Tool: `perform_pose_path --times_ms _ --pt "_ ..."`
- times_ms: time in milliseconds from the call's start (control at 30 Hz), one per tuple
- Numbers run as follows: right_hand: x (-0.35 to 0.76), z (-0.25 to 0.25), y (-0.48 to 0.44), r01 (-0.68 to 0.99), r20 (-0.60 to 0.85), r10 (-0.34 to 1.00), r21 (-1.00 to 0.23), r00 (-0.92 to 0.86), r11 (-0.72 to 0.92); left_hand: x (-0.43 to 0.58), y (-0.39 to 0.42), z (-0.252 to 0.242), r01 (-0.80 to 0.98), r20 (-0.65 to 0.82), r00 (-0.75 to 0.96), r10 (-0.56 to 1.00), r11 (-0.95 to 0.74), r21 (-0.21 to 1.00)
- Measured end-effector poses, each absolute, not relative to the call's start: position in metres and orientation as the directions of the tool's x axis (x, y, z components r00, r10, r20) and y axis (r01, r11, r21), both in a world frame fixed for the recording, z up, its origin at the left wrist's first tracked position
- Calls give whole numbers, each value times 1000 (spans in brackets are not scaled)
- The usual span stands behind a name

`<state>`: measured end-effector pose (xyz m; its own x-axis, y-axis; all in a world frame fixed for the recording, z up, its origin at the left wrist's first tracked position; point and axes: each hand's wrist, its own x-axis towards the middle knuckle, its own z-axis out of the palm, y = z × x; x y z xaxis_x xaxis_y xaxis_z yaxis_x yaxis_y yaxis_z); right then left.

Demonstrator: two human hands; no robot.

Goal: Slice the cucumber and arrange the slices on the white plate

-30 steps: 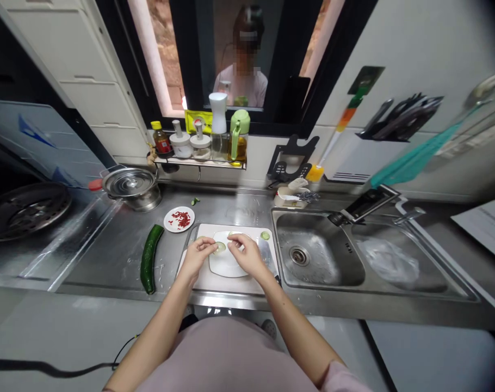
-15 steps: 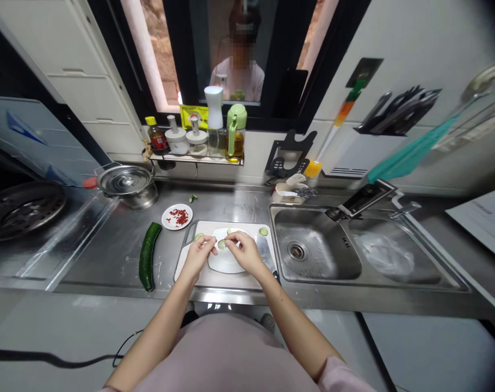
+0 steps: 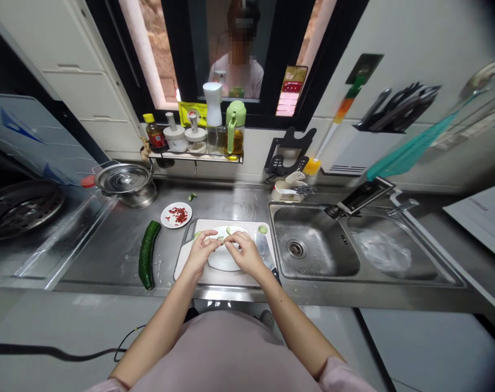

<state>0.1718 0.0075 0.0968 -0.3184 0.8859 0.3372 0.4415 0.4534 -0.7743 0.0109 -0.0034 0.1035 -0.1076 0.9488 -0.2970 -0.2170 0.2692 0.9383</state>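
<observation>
Above a white plate [image 3: 223, 264] on the cutting board [image 3: 186, 271], my left hand [image 3: 201, 255] and my right hand [image 3: 245, 255] meet at the fingertips. Between them is a thin cucumber slice [image 3: 220, 238], pinched by both hands and partly hidden by the fingers. Another slice lies on the plate's far edge by my right fingers. More slices rest at the board's far left, beside my left hand, and at its far right corner. A knife [image 3: 265, 251] lies along the board's right side, its dark handle pointing towards me.
Left of the board lie a whole cucumber [image 3: 149, 255] and a small plate of chopped red pieces [image 3: 185, 214]. A lidded steel pot [image 3: 139, 190] stands farther back. To the right is a double sink [image 3: 316, 239]. Seasoning jars [image 3: 176, 140] line a rack below the window.
My left hand has come closer to the right, and its fingers now reach the slice. The slice has tilted more edge-on. A phone screen by the window has lit up.
</observation>
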Motion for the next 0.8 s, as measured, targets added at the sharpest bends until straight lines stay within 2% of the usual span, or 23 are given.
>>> perform_pose_path --times_ms 233,467,800 --pt "169 91 10 382 217 946 -875 -241 298 14 -4 97 -211 -182 -123 976 153 965" --pt "163 88 12 256 101 983 -957 -156 139 15 -2 97 -149 -89 -143 986 68 987" --pt "163 87 16 180 38 985 -981 -170 69 18 0 93 -99 -43 -156 987 27 995"
